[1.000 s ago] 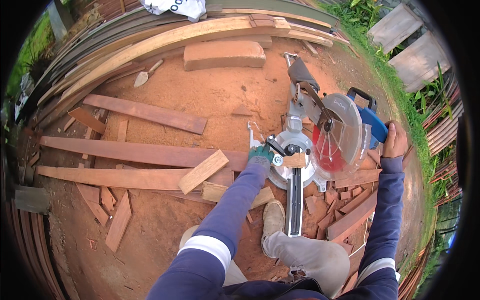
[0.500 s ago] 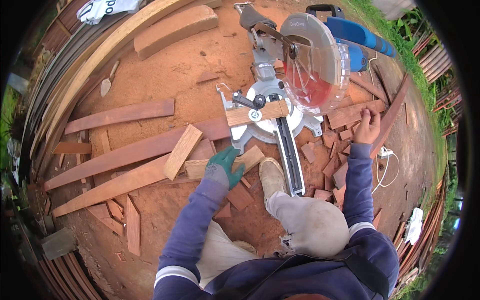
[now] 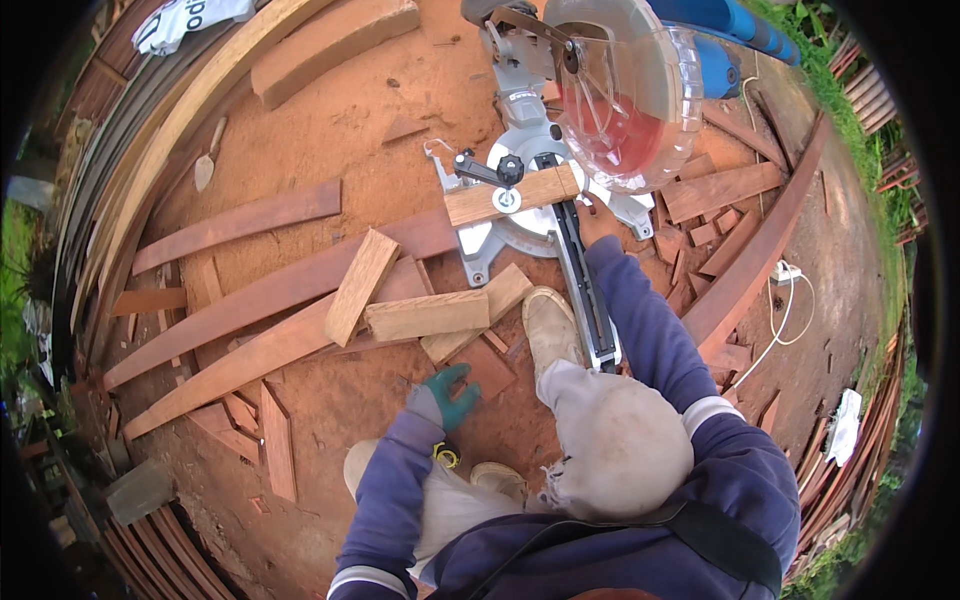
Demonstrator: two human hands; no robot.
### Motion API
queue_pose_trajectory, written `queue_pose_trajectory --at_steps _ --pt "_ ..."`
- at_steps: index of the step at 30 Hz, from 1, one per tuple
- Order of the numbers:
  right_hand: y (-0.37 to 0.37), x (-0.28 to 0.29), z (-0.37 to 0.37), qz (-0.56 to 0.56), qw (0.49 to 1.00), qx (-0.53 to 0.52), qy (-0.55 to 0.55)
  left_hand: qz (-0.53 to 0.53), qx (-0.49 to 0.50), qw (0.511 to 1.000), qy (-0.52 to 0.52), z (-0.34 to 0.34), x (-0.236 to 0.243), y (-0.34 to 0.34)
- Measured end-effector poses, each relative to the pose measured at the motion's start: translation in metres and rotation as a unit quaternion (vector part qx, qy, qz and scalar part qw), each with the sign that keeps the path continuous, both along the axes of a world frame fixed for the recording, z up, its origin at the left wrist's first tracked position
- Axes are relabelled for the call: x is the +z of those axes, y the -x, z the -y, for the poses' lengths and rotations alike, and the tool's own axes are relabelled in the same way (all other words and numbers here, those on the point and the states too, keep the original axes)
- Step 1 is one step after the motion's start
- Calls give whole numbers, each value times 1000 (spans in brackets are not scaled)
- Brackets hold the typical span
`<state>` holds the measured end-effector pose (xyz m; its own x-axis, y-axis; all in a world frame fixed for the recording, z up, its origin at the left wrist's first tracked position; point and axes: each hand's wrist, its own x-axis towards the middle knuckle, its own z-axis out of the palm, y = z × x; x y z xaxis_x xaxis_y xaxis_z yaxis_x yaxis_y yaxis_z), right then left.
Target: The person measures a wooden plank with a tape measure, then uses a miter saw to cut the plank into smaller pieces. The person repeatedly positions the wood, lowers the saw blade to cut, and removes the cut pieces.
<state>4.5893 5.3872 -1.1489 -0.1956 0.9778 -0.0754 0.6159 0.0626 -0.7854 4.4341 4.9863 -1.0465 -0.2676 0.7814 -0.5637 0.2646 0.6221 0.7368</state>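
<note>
Two hands in view: nearest, gloved left hand point(image 3: 453, 395), empty, fingers parted, over the ground point(image 3: 345, 405). Just beyond, loose light wood block point(image 3: 427, 315), touching another block point(image 3: 507, 284). Next, bare right hand point(image 3: 598, 218) at the right end of the clamped block point(image 3: 540, 192); cannot tell whether gripping it. Directly beneath, saw point(image 3: 527, 150); farther off, clear guard point(image 3: 625, 110); far left, trowel point(image 3: 205, 170).

Right hand point(image 3: 600, 220): moved from the saw point(image 3: 625, 85) to the clamped block's point(image 3: 530, 193) right end
Gloved left hand point(image 3: 452, 396): drawn back from the clamp point(image 3: 508, 172)
</note>
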Motion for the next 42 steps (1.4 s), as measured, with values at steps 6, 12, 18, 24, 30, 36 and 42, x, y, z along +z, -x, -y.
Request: queue_pose_trajectory --at_steps 6,12,18,24,30,36,42 --pt "13 -6 -9 -120 991 -53 32 -25 -13 999 -29 7 -1 0" --pt "19 -10 -26 -219 966 -94 102 6 21 1000 -18 12 -12 2" --pt "-56 -9 -20 -388 876 -225 176 -64 50 996 23 16 -5 13" --pt "-151 3 23 -378 846 -331 176 -116 176 971 113 29 -13 49" --pt "-56 18 119 -211 939 175 209 -105 477 873 -13 45 -26 103" --pt "53 41 150 -14 871 488 -54 -488 213 838 -120 26 -43 144" --pt "26 36 84 -259 851 320 327 -367 241 898 30 11 -41 153"
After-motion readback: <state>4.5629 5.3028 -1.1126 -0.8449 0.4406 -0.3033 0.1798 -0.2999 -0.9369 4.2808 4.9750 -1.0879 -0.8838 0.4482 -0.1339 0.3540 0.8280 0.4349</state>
